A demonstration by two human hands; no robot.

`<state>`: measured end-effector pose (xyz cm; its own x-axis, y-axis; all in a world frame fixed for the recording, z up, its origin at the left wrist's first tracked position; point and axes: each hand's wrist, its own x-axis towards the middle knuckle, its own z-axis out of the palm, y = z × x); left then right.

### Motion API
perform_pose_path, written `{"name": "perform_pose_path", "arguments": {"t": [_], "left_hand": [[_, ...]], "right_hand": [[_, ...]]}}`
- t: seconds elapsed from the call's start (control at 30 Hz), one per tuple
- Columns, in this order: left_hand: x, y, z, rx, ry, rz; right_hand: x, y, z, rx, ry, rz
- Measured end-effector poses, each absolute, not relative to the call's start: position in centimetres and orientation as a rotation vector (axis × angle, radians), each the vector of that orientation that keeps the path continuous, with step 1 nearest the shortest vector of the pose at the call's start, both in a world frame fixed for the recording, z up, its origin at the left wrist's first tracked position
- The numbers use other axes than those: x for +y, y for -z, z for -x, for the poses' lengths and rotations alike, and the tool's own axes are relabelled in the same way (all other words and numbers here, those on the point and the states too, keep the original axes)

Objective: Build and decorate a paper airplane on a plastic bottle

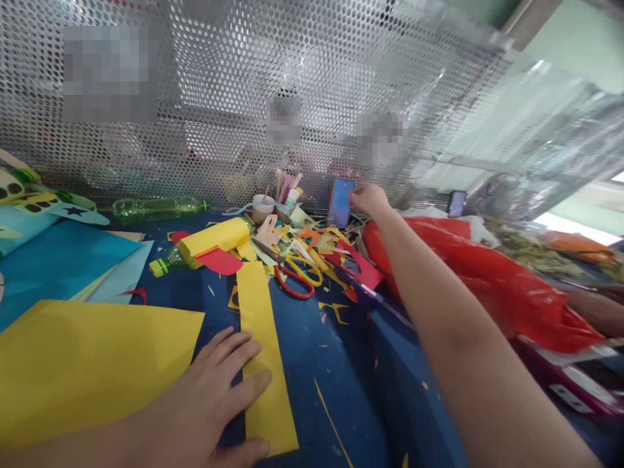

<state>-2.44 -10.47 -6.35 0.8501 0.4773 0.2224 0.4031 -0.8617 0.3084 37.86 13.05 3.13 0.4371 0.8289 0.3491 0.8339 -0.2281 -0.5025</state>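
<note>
My left hand lies open, its fingers spread over a long yellow paper strip on the blue table. A larger yellow sheet extends beneath and left of that forearm. My right hand reaches far forward, its fingers drawn together at the right edge of an upright smartphone with a lit blue screen. Scissors with red and yellow handles lie just beyond the strip. Behind them is a green-capped plastic bottle wrapped in yellow paper, with a red paper piece against it.
Paper scraps are heaped before a cup and sticks. A clear green bottle lies against the perforated silvery screen. Blue sheets are at left. A red plastic bag and a magenta object sit at right.
</note>
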Motion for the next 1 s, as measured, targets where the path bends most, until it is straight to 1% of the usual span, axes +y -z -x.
{"name": "perform_pose_path", "arguments": {"t": [0.07,0.17,0.23,0.3,0.43,0.7,0.87,1.0], "left_hand": [[-10.6,6.9,2.4,0.674,-0.423,-2.763],[-10.9,7.8,2.4,0.715,-0.492,-2.741],[-11.1,8.2,2.4,0.728,-0.507,-2.738],[-11.1,8.1,2.3,0.724,-0.476,-2.743],[-11.3,7.3,2.2,0.726,-0.461,-2.754],[-11.7,6.8,2.2,0.708,-0.465,-2.794],[-11.7,6.6,2.2,0.698,-0.463,-2.812],[-11.8,6.5,2.2,0.690,-0.455,-2.803]], "right_hand": [[11.0,-3.4,-35.1,-1.536,-0.002,2.040],[7.3,-2.3,-31.0,-2.131,-0.073,1.982],[5.4,-1.1,-29.0,-2.275,0.133,2.093],[4.6,0.1,-27.9,-2.241,0.204,2.185],[5.0,1.6,-27.1,-2.206,0.211,2.287],[4.7,2.0,-25.5,-2.169,0.245,2.240],[4.9,2.2,-25.1,-2.209,0.140,2.232],[5.2,2.1,-24.7,-2.111,0.065,2.205]]}}
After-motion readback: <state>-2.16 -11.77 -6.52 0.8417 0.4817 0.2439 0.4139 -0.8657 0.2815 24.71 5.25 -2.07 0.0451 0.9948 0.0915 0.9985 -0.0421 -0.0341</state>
